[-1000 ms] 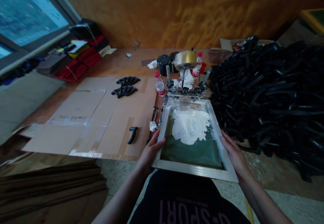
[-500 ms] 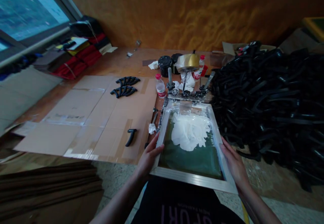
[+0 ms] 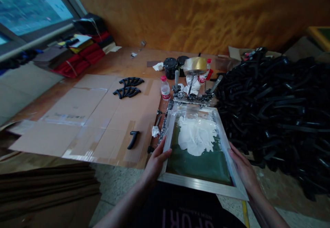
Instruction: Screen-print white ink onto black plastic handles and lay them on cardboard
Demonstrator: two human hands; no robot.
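A screen printing frame point(image 3: 203, 183) with a metal rim and green mesh is held in front of my body. Thick white ink point(image 3: 197, 135) is spread over the upper half of its mesh. My left hand point(image 3: 157, 159) grips the frame's left rail, thumb on top. On the opposite rail my right hand point(image 3: 241, 162) is closed, its fingertips partly hidden beneath. The frame's far edge meets a clamp fixture point(image 3: 192, 99) with upright bolts. One black curved plastic handle point(image 3: 133, 139) lies alone on the cardboard, left of my left hand.
Flat cardboard point(image 3: 95, 125) covers the left of the table, bearing two rows of black handles point(image 3: 129, 92). A big heap of black handles point(image 3: 278, 107) crowds the right. A plastic bottle point(image 3: 165, 89), a black tub point(image 3: 170, 68) and a tape roll point(image 3: 196, 65) stand behind the frame.
My view has shifted slightly, so the frame and both hands appear a little farther right and lower. Both hands keep their hold on the frame; the handles lie as before.
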